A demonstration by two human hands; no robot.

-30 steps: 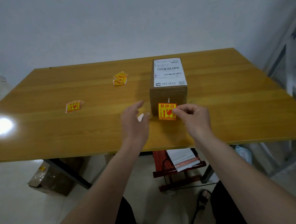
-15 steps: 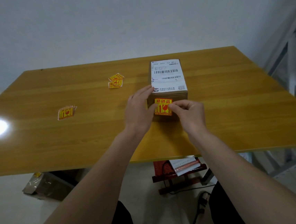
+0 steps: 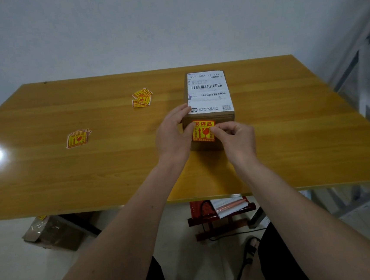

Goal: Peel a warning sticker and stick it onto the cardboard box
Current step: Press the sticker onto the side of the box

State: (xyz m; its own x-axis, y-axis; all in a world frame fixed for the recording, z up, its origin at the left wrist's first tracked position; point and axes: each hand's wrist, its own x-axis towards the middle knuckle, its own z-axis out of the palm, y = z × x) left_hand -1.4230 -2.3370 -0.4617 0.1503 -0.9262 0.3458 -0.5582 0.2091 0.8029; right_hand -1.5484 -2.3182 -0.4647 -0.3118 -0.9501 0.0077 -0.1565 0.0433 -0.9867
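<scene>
1. The cardboard box (image 3: 208, 115) stands on the table (image 3: 114, 169), its near face toward us. The warning sticker (image 3: 203, 131) lies against that face, upright, near its middle.
2. Our left hand (image 3: 174, 136) braces the box's left corner, fingers spread and open, thumb at the sticker's left edge; it grips nothing.
3. Our right hand (image 3: 233, 137) has thumb and forefinger pinched together on the sticker's right edge.
4. We judge the sticker partly seated; we cannot tell whether the right edge is bonded.
5. Risks: releasing the right edge unevenly could trap a crease or bubble; pressing hard could slide the box back if the left hand slackens; the pinched edge could cling to a fingertip and lift.
6. Spare stickers lie in two piles, one pile (image 3: 142, 98) farther off and another pile (image 3: 77, 139) at left, well apart from the box.
</scene>
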